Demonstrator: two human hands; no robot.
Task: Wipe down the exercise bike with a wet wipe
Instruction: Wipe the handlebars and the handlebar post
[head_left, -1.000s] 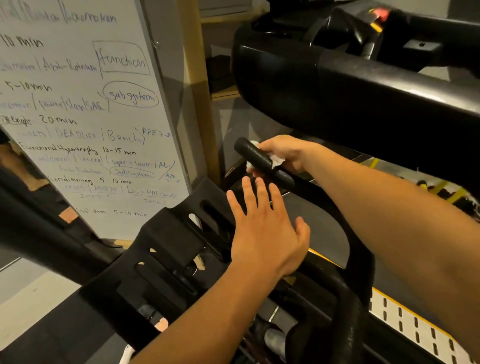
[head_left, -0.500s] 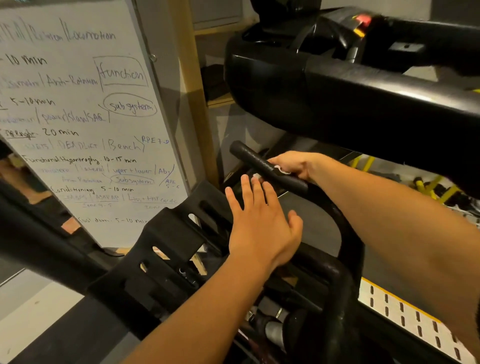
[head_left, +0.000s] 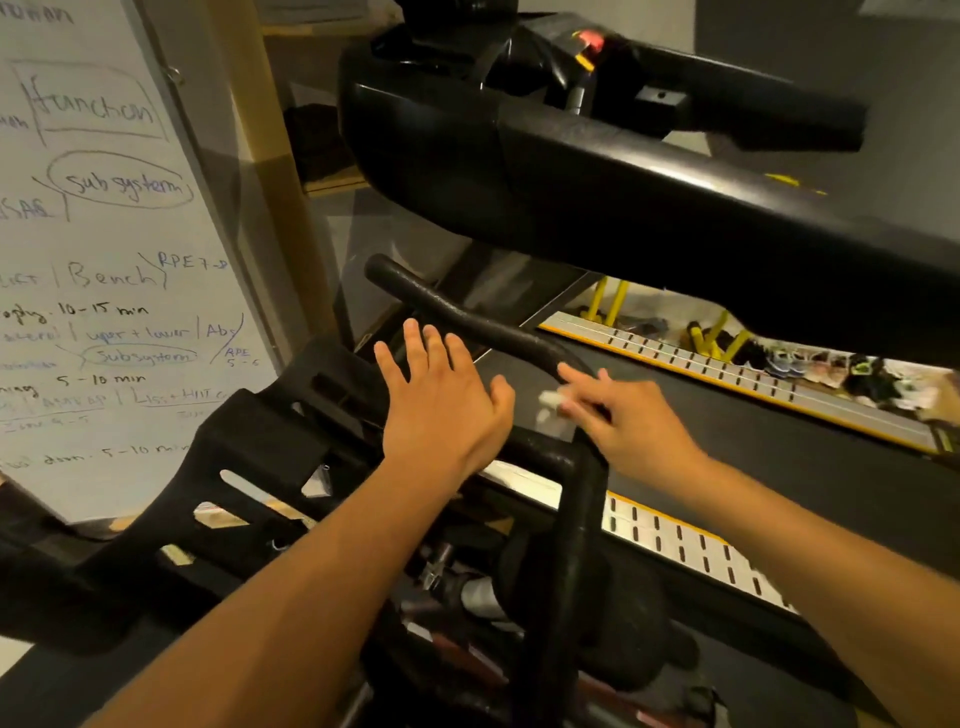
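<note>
we read handwriting only on the whiteboard at the left: "function" in a box, "sub system" in an oval, then "bench" with "rpe 7-" beside it, "10-15 min", "upper + lower | abs", a circled "subsystem" with "rpe 5-6" next to it, "5-10 min", and "5-10 min" again near the bottom. the other words there were too faint for us.
</note>
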